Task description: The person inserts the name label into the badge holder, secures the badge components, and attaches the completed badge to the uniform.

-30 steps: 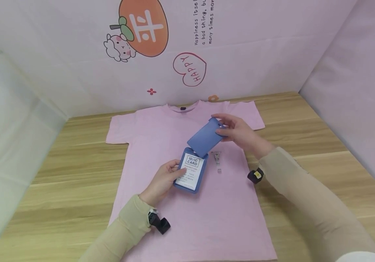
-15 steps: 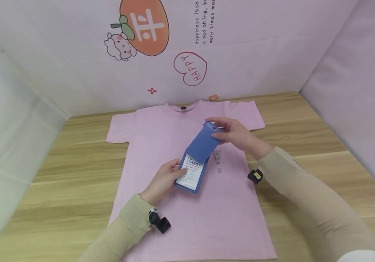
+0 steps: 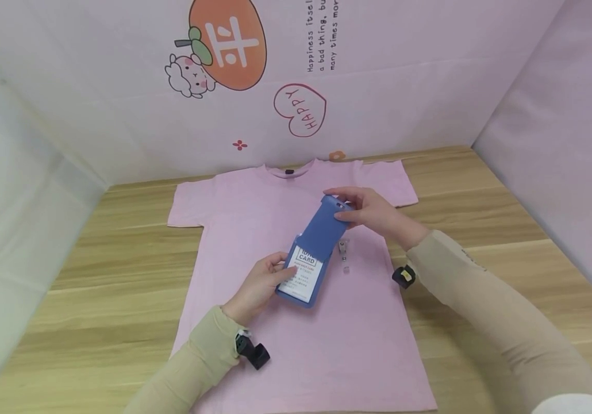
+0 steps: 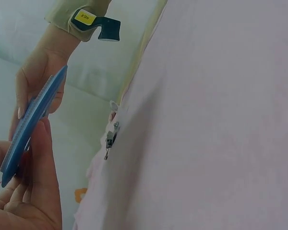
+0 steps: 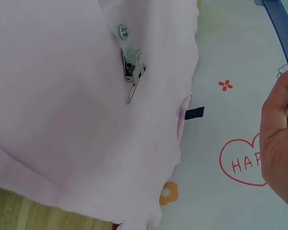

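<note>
My left hand (image 3: 261,287) grips a blue badge holder (image 3: 311,302) by its left edge, thumb on the front over a white printed card (image 3: 296,283) marked ID/IC CARD. My right hand (image 3: 371,211) pinches the slotted top end of the holder's blue cover (image 3: 324,226), whose lower end overlaps the upper part of the card. In the left wrist view the holder (image 4: 36,117) shows edge-on between both hands. Just right of the holder, a small metal badge clip (image 3: 343,250) with a clear strap lies on the pink T-shirt (image 3: 254,230); the right wrist view shows this clip (image 5: 134,67) closely.
The T-shirt is spread flat over a wooden table (image 3: 135,276), collar toward the back. A white printed cloth (image 3: 379,75) hangs behind the table, and pale cloth sides (image 3: 560,144) stand at left and right. Each wrist carries a black camera mount (image 3: 403,277).
My right hand has brought the blue cover down and left onto the holder, lining it up and sliding it over the card's top. My left hand has stayed nearly still.
</note>
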Motion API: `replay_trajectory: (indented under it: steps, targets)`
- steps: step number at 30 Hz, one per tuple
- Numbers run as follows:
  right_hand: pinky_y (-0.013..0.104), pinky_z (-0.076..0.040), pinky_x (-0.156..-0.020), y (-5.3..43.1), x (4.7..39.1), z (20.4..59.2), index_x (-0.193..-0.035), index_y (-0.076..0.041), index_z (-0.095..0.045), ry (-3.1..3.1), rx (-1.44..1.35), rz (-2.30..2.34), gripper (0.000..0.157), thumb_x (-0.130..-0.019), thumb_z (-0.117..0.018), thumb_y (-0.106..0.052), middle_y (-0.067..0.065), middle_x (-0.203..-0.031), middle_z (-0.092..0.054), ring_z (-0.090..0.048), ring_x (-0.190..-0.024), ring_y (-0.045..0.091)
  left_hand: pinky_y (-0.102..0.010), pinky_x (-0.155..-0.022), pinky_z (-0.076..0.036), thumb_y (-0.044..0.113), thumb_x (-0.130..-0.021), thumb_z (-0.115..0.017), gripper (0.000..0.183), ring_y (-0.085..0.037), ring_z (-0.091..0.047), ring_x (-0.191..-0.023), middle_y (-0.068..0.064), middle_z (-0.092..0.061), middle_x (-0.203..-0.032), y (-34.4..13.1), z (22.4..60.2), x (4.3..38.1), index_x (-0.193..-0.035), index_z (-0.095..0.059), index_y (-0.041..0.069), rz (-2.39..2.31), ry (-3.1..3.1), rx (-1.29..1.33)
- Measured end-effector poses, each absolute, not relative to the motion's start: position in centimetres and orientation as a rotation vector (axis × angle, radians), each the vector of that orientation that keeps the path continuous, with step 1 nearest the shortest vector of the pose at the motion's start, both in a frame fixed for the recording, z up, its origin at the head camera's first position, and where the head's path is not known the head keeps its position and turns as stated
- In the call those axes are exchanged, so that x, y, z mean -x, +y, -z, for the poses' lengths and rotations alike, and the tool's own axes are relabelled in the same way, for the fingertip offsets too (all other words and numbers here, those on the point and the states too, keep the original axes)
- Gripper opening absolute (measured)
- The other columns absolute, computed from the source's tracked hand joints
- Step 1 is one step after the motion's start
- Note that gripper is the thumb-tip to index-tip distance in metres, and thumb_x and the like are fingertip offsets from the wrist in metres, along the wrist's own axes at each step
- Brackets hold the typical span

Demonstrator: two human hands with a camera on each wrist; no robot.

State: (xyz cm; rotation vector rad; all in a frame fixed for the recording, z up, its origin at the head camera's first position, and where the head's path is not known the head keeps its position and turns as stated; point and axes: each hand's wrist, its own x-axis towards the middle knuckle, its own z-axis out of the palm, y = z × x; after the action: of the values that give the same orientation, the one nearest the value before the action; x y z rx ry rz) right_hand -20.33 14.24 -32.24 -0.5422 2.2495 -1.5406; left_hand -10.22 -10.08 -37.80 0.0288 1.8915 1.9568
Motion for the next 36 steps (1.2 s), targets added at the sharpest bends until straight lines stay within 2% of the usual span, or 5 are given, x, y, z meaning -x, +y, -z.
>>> replay_trajectory:
  steps: [36]
  targets:
    - [0.032,-0.057,-0.079,14.0,20.4,31.4,-0.138,-0.008,-0.047,2.383,0.593,1.332,0.051,-0.089,-0.061,-0.002,0.018,-0.123,-0.052,-0.058,-0.099,0.026,-0.020,-0.068,-0.054,0.004,-0.094,-0.052,0.035,-0.004,-0.064,-0.072,0.006,-0.065,-0.084,-9.9,37.6,9.6,-0.125,-0.046,-0.011,-1.936,1.892,-0.071]
